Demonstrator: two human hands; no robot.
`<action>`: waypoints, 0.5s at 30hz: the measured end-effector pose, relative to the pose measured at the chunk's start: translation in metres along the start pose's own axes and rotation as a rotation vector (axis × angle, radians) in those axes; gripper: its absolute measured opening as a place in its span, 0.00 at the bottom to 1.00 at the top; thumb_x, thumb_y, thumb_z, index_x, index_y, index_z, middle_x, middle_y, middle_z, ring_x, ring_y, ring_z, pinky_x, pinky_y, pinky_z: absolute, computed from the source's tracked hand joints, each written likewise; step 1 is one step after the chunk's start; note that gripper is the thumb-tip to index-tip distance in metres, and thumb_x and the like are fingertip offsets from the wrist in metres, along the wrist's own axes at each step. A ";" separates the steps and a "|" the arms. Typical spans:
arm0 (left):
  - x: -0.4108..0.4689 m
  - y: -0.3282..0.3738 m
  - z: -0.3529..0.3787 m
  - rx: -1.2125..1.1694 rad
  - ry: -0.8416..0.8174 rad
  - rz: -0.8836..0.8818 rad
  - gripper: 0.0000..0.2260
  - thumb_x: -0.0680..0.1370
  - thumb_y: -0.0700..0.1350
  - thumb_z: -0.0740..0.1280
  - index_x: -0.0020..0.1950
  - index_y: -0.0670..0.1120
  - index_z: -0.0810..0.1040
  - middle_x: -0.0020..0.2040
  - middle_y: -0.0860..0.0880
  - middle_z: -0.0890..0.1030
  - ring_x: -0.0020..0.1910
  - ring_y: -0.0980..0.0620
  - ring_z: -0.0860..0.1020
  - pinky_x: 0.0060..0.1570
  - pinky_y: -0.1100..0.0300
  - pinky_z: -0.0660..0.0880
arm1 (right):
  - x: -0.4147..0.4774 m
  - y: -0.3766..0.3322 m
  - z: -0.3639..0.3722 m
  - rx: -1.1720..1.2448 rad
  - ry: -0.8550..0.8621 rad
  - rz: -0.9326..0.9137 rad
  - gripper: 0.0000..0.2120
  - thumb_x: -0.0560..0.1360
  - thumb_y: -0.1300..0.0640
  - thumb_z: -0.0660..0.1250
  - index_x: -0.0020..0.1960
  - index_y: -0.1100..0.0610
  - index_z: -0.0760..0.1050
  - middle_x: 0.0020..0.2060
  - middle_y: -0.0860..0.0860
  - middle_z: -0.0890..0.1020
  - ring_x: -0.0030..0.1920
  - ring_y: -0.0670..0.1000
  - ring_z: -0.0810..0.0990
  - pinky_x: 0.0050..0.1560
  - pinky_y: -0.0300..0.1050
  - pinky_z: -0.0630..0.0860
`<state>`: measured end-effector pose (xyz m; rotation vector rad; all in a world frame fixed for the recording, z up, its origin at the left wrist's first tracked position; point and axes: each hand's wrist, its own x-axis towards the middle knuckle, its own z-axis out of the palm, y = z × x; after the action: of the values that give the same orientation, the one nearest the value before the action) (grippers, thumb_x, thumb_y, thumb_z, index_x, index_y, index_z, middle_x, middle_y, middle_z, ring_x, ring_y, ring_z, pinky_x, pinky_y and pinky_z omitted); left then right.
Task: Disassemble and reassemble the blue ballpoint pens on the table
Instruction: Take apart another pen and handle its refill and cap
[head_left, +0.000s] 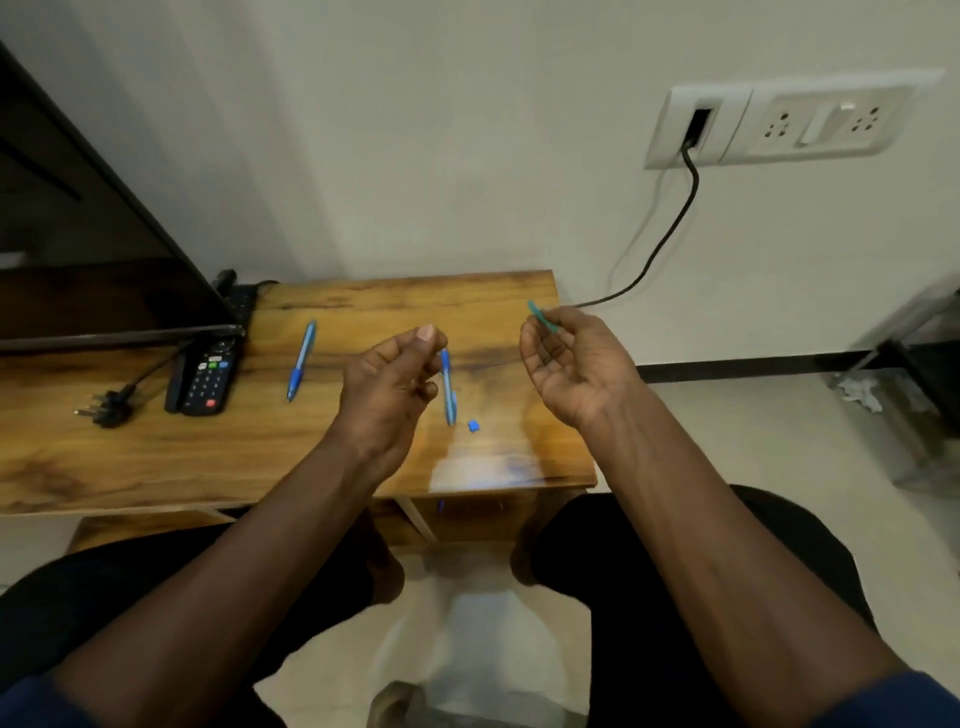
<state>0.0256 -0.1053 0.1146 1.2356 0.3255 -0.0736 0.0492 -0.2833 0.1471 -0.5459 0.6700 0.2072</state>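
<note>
The first pen looks partly taken apart. At frame centre the left hand pinches the top of a slim blue plastic pen barrel, which hangs nearly upright over the wooden table. Right of centre, the right hand pinches a thin teal part at its fingertips, with the other fingers loosely curled. A small blue plastic piece lies just beside the barrel's lower end. Left of centre a second blue ballpoint pen lies whole, its turn not yet come, I'd judge. Blur hides what the teal part is, and I cannot tell whether the barrel touches the table.
</note>
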 end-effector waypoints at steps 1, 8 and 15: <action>0.003 0.008 0.002 -0.104 0.004 -0.014 0.07 0.81 0.44 0.70 0.45 0.45 0.84 0.41 0.50 0.82 0.38 0.58 0.77 0.36 0.66 0.73 | 0.001 0.003 0.004 -0.001 -0.008 0.005 0.17 0.77 0.67 0.69 0.64 0.70 0.77 0.37 0.59 0.81 0.36 0.51 0.82 0.33 0.40 0.81; 0.019 0.040 0.022 -0.309 0.047 0.068 0.06 0.81 0.42 0.70 0.45 0.44 0.83 0.40 0.50 0.83 0.38 0.59 0.80 0.39 0.67 0.78 | 0.001 0.026 0.020 -0.069 -0.059 0.100 0.07 0.76 0.67 0.71 0.54 0.65 0.78 0.38 0.58 0.82 0.40 0.52 0.83 0.40 0.41 0.84; 0.039 0.046 0.040 -0.160 0.176 0.282 0.04 0.80 0.41 0.73 0.46 0.43 0.85 0.37 0.49 0.83 0.37 0.56 0.80 0.42 0.63 0.78 | 0.010 0.038 0.033 -0.064 -0.057 0.127 0.14 0.76 0.66 0.71 0.61 0.67 0.78 0.39 0.59 0.82 0.41 0.52 0.83 0.41 0.41 0.84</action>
<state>0.0811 -0.1226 0.1576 1.1206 0.3007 0.2998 0.0610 -0.2329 0.1467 -0.5575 0.6450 0.3626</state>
